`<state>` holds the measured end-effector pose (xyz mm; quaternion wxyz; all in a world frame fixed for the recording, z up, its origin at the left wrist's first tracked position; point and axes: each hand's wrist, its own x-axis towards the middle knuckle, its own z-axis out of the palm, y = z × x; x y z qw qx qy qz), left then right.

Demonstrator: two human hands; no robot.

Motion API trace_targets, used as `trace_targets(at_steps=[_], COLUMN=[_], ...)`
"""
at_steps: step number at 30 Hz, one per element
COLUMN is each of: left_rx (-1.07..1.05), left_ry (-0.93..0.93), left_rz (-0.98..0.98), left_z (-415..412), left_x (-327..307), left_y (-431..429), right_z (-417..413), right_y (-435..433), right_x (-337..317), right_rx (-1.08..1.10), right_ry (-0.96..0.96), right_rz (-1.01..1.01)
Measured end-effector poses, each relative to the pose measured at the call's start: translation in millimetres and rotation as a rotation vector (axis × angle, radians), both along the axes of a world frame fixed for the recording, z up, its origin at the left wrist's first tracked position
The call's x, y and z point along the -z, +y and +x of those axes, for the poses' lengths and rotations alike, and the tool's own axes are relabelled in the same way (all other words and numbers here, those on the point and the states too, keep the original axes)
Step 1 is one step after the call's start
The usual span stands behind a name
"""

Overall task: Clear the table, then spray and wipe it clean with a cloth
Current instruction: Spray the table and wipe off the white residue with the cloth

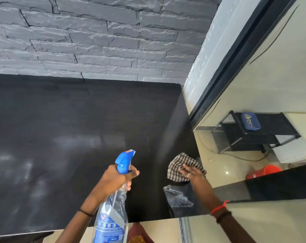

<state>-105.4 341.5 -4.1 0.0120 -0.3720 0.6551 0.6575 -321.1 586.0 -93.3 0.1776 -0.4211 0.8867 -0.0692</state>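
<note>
- Step in hand, as judged: spraying, with the clearing of the table apparently done and the wiping not yet begun.
- Left grip: curled tight round the neck of the spray bottle, just under its blue trigger head. Bottle tilted forward, nozzle aimed out over the dark top.
- Right grip: spread flat, fingers straight, pressing down on the checked cloth. No pinch, no curl round it.
- Cloth: bunched at the right edge of the table, near the spray bottle but apart from it.
- Pale, hazy patches across the left and middle of the table. Mist, dust or glare: impossible to tell.
- Behind the table, a grey stone wall.
- Off to the right, down on the floor, a black rack carrying a blue tub, with a red bucket nearby.
- Next, most likely: a squeeze of the trigger over the dull patches, then a sweep of the cloth from the right edge across the top.
- Called for: a nozzle kept low and pointed at the table, not at the wall. Also flat, even pressure on the cloth, in overlapping passes.
- Worth watching: a cloth so close to the edge, easily pushed off on the first stroke.
</note>
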Motion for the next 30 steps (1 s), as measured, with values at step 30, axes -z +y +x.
trace_targets(at_steps=[30], left_rx=[-0.091], left_ry=[0.081], left_rz=[-0.005], left_z=[30], left_x=[-10], left_y=[-27], right_z=[28], right_y=[10], right_x=[2], right_rx=[0.062], right_ry=[0.06], right_rz=[0.064])
